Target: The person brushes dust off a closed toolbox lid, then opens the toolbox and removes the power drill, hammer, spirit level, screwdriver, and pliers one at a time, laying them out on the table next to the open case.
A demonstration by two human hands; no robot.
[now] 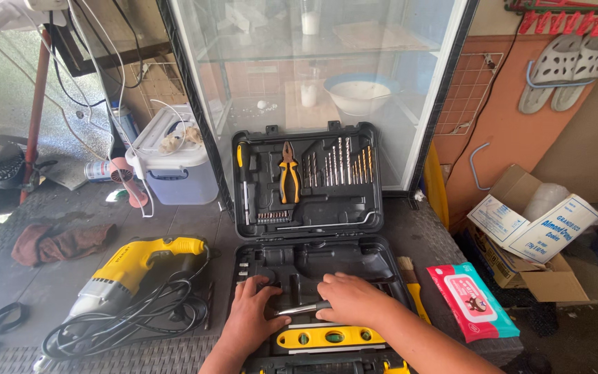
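Both hands work in the open tool case (382,266) on the table (195,221). L hand (252,315) rests w/ fingers spread flat on the case's lower tray, gripping nothing. R hand (353,299) has fingers curled around the handle end of a metal tool (300,309), prob. a wrench or similar; its shaft pokes out toward the L hand, lying just above the yellow level (327,337) at the near edge.

To do it well: keep the R grip firm near the handle, steady the tray w/ the L palm, keep the shaft parallel to its moulded slot, don't snag the level.

Lid holds pliers (288,176) & drill bits (340,163). Yellow drill (136,270) w/ coiled cord lies left of the case, wipes pack (472,301) to the right.
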